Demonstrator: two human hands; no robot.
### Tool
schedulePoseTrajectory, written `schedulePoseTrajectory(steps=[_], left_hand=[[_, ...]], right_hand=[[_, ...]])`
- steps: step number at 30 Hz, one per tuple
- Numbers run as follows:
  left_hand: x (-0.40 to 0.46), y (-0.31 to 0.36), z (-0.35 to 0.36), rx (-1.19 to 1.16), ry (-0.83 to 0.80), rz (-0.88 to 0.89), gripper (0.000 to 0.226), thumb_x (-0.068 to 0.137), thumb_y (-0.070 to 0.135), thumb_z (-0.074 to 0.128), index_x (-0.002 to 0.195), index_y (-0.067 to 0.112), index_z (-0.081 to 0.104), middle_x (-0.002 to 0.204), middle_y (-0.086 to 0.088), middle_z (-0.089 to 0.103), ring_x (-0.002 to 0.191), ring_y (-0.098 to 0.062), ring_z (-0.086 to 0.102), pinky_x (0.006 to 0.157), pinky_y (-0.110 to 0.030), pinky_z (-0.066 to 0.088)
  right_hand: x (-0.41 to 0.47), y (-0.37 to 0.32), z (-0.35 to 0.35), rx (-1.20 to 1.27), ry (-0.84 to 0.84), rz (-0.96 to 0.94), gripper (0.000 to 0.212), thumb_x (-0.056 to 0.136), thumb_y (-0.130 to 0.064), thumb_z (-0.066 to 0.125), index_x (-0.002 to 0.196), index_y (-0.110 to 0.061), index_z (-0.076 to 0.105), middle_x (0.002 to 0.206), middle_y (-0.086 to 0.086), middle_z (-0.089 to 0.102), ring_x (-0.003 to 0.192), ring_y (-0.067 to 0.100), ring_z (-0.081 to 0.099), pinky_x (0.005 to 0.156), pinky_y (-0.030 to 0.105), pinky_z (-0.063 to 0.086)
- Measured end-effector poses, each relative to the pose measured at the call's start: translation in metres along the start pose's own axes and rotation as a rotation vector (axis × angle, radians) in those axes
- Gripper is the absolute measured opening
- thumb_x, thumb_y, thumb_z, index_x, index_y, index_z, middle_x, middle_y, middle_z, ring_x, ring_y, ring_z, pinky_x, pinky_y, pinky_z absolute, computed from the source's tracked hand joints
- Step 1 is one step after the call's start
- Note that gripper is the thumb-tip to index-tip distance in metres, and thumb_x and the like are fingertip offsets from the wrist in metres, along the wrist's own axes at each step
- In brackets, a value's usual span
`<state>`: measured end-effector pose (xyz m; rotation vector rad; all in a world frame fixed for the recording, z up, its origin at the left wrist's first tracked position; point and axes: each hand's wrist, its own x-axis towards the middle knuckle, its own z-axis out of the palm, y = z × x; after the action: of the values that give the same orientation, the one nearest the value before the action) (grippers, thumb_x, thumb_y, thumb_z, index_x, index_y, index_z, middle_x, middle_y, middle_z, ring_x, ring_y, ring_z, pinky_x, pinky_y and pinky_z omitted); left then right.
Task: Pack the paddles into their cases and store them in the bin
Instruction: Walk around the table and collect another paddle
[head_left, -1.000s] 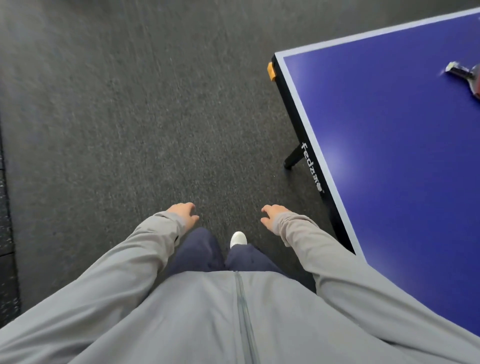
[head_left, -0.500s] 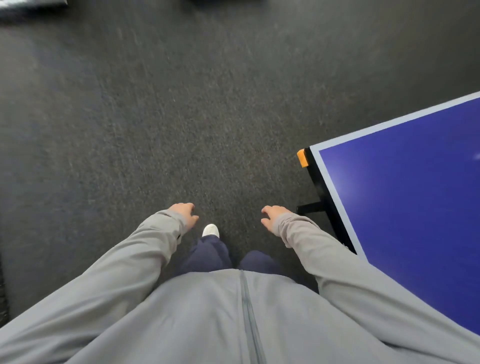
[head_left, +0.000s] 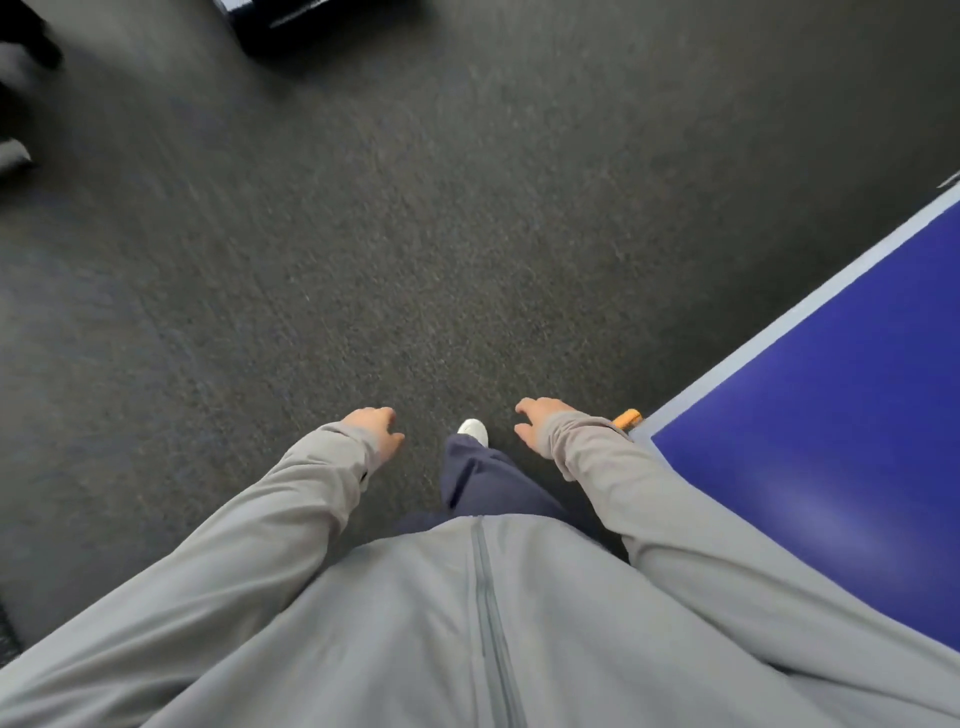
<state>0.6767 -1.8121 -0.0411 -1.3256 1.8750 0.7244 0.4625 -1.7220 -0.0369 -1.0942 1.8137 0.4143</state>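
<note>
No paddle, case or bin shows in the head view now. My left hand (head_left: 376, 428) hangs in front of me over the dark carpet, fingers loosely curled, holding nothing. My right hand (head_left: 537, 423) hangs the same way, empty, just left of the corner of the blue table-tennis table (head_left: 841, 426). Both arms are in grey sleeves.
The table's corner carries an orange guard (head_left: 627, 418). Dark grey carpet (head_left: 415, 234) spreads ahead. A dark object (head_left: 311, 21) stands at the top edge, and blurred dark shapes (head_left: 21, 52) sit at the upper left. One white shoe (head_left: 474, 430) shows between my hands.
I have turned left and walked away from the table: it slid to the right and lower in view, and the paddle on it left the frame. A dark object came into view ahead.
</note>
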Motion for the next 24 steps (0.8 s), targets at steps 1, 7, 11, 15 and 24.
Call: schedulePoseTrajectory(steps=[1,7,11,15,24], left_hand=[[0.01,0.004,-0.018,0.022,0.003,0.01,0.045,0.096,0.031,0.046,0.136,0.01,0.043,0.138,-0.012,0.048,0.128,-0.027,0.044,0.103,-0.032,0.034],[0.072,0.042,-0.122,0.162,0.008,0.112,0.046,0.096,0.031,0.046,0.136,0.008,0.042,0.138,-0.013,0.047,0.129,-0.028,0.043,0.103,-0.032,0.034],[0.117,0.08,-0.184,0.267,-0.004,0.207,0.046,0.094,0.031,0.047,0.135,0.01,0.045,0.137,-0.014,0.047,0.127,-0.029,0.045,0.104,-0.033,0.037],[0.166,0.125,-0.24,0.354,-0.026,0.318,0.047,0.092,0.033,0.048,0.133,0.012,0.048,0.135,-0.015,0.049,0.125,-0.031,0.047,0.104,-0.037,0.038],[0.237,0.239,-0.346,0.607,-0.034,0.568,0.045,0.093,0.025,0.047,0.136,0.014,0.044,0.139,-0.012,0.048,0.127,-0.028,0.046,0.101,-0.03,0.037]], right_hand=[[0.007,0.0,-0.015,0.02,0.007,0.003,0.044,0.096,-0.03,0.04,0.137,-0.018,0.036,0.139,0.008,0.044,0.125,0.029,0.045,0.104,0.041,0.038],[0.036,0.016,-0.093,0.186,0.078,0.088,0.042,0.096,-0.031,0.039,0.136,-0.018,0.038,0.139,0.007,0.043,0.124,0.029,0.046,0.105,0.041,0.038],[0.049,0.037,-0.13,0.308,0.102,0.212,0.042,0.096,-0.031,0.04,0.136,-0.018,0.037,0.14,0.007,0.043,0.125,0.03,0.045,0.105,0.041,0.038],[0.065,0.057,-0.167,0.422,0.137,0.338,0.042,0.097,-0.031,0.039,0.137,-0.018,0.037,0.14,0.006,0.042,0.126,0.029,0.045,0.103,0.039,0.038],[0.082,0.082,-0.237,0.734,0.22,0.541,0.042,0.096,-0.03,0.04,0.136,-0.018,0.038,0.139,0.006,0.043,0.123,0.027,0.046,0.101,0.036,0.038]])
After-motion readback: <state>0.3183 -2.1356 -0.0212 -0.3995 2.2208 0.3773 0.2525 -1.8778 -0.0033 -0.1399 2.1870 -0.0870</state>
